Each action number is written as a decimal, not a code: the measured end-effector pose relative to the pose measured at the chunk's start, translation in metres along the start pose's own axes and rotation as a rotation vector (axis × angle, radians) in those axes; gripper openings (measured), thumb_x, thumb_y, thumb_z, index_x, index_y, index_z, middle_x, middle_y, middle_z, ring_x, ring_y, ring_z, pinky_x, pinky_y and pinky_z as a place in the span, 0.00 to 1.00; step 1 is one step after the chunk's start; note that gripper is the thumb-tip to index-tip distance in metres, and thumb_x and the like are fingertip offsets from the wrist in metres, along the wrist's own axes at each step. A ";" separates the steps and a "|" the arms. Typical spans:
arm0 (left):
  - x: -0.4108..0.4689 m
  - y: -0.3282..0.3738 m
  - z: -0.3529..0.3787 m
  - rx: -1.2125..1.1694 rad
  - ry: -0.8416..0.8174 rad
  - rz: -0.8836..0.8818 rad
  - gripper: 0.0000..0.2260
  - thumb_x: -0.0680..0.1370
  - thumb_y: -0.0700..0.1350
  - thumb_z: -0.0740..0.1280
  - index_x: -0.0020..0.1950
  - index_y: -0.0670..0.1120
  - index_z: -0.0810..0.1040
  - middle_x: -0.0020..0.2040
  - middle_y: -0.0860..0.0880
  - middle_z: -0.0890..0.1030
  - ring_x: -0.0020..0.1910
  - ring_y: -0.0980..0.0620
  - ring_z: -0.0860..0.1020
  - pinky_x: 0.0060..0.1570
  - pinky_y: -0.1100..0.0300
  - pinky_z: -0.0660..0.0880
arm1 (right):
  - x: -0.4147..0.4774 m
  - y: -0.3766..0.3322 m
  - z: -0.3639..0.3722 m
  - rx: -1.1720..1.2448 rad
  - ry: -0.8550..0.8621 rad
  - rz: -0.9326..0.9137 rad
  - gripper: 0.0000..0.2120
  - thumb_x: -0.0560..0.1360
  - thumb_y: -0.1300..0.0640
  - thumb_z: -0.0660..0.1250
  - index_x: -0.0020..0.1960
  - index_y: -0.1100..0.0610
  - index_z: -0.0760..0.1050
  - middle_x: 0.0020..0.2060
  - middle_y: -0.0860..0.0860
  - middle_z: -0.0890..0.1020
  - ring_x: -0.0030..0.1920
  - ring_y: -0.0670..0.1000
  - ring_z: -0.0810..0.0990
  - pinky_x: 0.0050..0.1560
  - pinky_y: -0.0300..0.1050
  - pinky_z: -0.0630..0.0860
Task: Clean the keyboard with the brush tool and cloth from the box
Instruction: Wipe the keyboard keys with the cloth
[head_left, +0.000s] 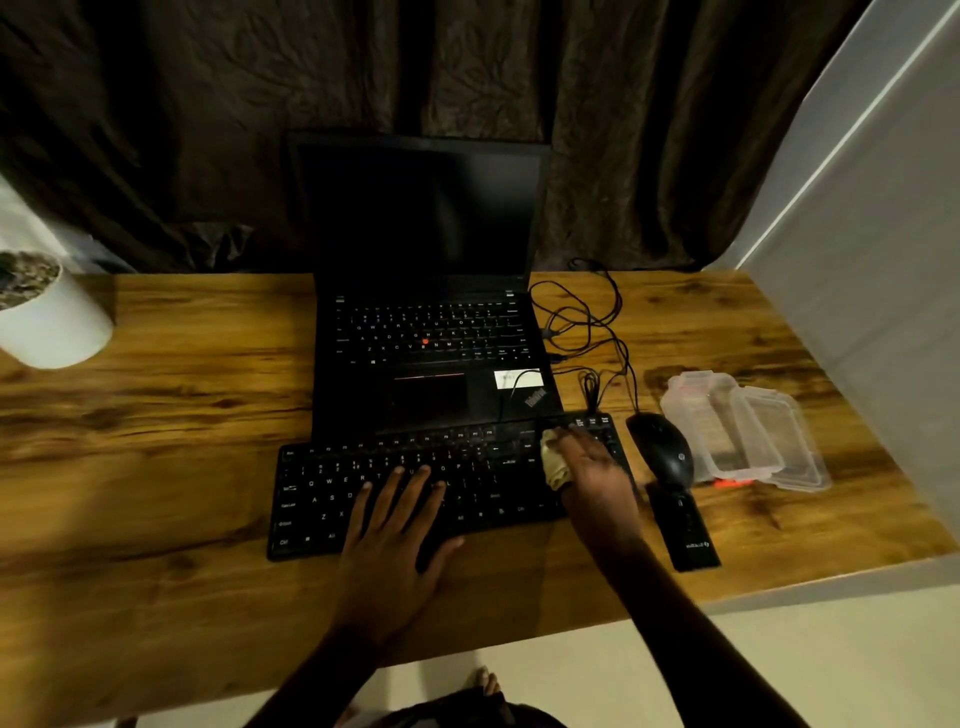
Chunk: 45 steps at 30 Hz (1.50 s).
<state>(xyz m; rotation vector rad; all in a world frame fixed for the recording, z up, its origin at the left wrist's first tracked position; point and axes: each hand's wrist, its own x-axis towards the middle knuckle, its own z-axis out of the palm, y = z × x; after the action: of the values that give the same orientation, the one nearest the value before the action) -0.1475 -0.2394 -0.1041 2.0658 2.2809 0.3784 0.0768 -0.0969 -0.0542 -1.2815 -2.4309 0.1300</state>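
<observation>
A black external keyboard (332, 499) lies on the wooden desk in front of an open laptop. My left hand (397, 530) rests flat on its middle keys, fingers spread and straight. At the keyboard's right end, my right hand (597, 475) holds a small beige cloth (555, 460) and presses it onto the keys. A clear plastic box (727, 431) with its lid beside it sits at the right, open. An orange bit of a tool (732, 483) shows at the box's front edge, mostly hidden.
The black laptop (431, 332) stands open behind the keyboard, with tangled cables (587, 332) to its right. A black mouse (662, 449) and a flat black device (683, 527) lie right of the keyboard. A white pot (49, 317) sits far left. The desk edge (831, 582) is close on the right.
</observation>
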 end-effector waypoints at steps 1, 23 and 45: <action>0.000 0.000 0.000 0.001 0.002 -0.001 0.30 0.80 0.67 0.52 0.75 0.51 0.69 0.78 0.49 0.64 0.78 0.46 0.59 0.75 0.40 0.55 | 0.001 -0.007 0.006 0.026 -0.007 0.001 0.23 0.68 0.63 0.74 0.62 0.63 0.76 0.58 0.62 0.82 0.55 0.60 0.83 0.54 0.51 0.80; 0.000 0.001 -0.004 0.000 -0.020 -0.002 0.31 0.81 0.68 0.49 0.76 0.51 0.69 0.78 0.49 0.65 0.78 0.46 0.60 0.75 0.41 0.55 | 0.001 0.015 -0.001 0.046 -0.108 -0.077 0.24 0.67 0.66 0.75 0.63 0.59 0.77 0.59 0.58 0.81 0.57 0.58 0.83 0.55 0.45 0.77; 0.000 0.004 -0.004 0.013 -0.067 -0.030 0.31 0.81 0.68 0.47 0.76 0.52 0.68 0.78 0.49 0.64 0.78 0.46 0.60 0.74 0.40 0.54 | -0.010 0.008 -0.011 0.059 -0.006 0.099 0.18 0.69 0.63 0.70 0.58 0.62 0.79 0.49 0.62 0.82 0.41 0.56 0.83 0.35 0.43 0.81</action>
<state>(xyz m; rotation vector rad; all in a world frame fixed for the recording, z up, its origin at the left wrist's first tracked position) -0.1449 -0.2399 -0.0993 2.0153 2.2796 0.2894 0.0924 -0.1014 -0.0487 -1.3775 -2.3507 0.2308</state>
